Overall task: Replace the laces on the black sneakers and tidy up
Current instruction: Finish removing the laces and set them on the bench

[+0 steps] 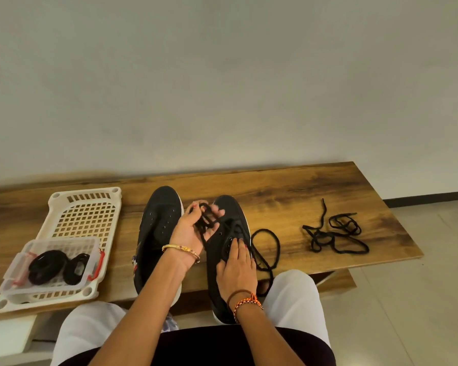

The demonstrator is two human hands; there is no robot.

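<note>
Wooden counter (288, 186) keeps bare room toward two o'clock; left hand (193, 231) grasps the lace (271, 247), right hand (237, 270) presses flat, released, on the right sneaker (230, 207) overhanging the near edge.

Plain pale wall (222, 75) behind a wooden table (315, 186), light tiled floor (421, 299), dark skirting board (428, 201).

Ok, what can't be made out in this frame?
Head view only:
- Right shoe: heel and lower eyelets hidden by the right hand and wrist.
- Left shoe: heel hidden by the left forearm.
- Lace: which eyelets it passes through; black on black, partly behind the left hand.
- Small bin: how many coils; too dark to count.
</note>
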